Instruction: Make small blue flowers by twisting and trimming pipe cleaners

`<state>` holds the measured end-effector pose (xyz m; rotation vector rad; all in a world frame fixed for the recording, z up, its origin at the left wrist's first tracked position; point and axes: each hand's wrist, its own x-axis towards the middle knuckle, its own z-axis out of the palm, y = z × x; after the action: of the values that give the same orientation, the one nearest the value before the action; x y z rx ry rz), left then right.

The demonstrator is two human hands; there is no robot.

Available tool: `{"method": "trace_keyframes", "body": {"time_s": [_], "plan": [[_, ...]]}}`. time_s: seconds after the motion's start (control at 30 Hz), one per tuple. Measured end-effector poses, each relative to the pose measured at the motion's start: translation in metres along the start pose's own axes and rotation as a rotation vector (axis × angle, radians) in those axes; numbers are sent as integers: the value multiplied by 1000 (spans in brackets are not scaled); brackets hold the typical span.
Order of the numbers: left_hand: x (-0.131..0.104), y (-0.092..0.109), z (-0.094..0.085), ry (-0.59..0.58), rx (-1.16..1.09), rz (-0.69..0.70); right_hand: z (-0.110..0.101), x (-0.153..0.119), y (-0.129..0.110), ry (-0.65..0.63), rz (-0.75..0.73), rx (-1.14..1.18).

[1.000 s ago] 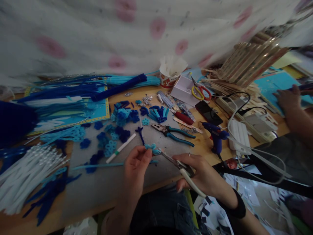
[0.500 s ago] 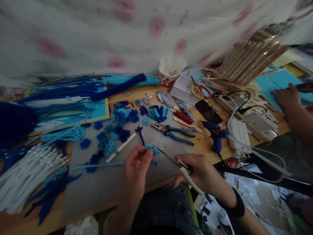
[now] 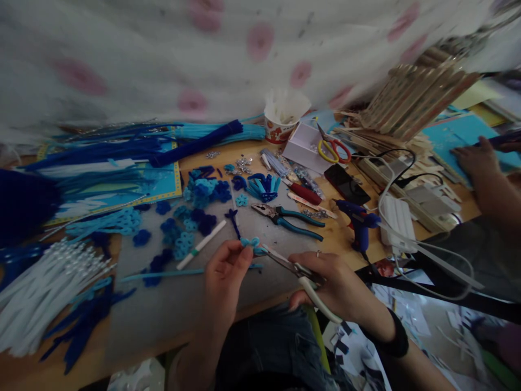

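Observation:
Between the thumb and fingers of my left hand [image 3: 228, 269] is a small light-blue pipe-cleaner flower [image 3: 251, 243] made of loops. My right hand [image 3: 334, 282] grips long-nose pliers [image 3: 315, 298] with pale handles, their thin tips at the flower's right edge. Whether the jaws are closed on a loop is too small to tell. A light-blue pipe cleaner [image 3: 171, 275] lies flat on the grey mat [image 3: 171, 315], left of my left hand. Behind the flower lie a dark-blue twisted piece [image 3: 233, 224] and teal-handled pliers [image 3: 297, 222].
Finished blue flowers [image 3: 203, 190] cluster behind the mat's middle. A blue glue gun [image 3: 360, 225] and power strip [image 3: 396, 220] with cables stand right. Scissors [image 3: 334, 151], a paper cup [image 3: 280, 127] and white pearl-tipped stems [image 3: 52, 293] lie around. Another person's hand [image 3: 480, 163] rests far right.
The pliers' tips have moved slightly left and now meet the flower's right edge. My left hand has shifted a little left and up with the flower.

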<state>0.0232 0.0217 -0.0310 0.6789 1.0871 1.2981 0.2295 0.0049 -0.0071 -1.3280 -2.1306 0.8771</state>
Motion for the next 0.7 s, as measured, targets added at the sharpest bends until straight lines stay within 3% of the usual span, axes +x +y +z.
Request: {"method": "trace_keyframes", "body": {"time_s": [0.27,0.4,0.7], "plan": [[0,2,-4,-22,29,-26,1,2,1,38,-23,-58],[1,5,-2,-71,45,-54,0,3,-2,-17,55,-6],[1,3,-4,-36,85,-19,1,5,-4,-70,89,24]]}}
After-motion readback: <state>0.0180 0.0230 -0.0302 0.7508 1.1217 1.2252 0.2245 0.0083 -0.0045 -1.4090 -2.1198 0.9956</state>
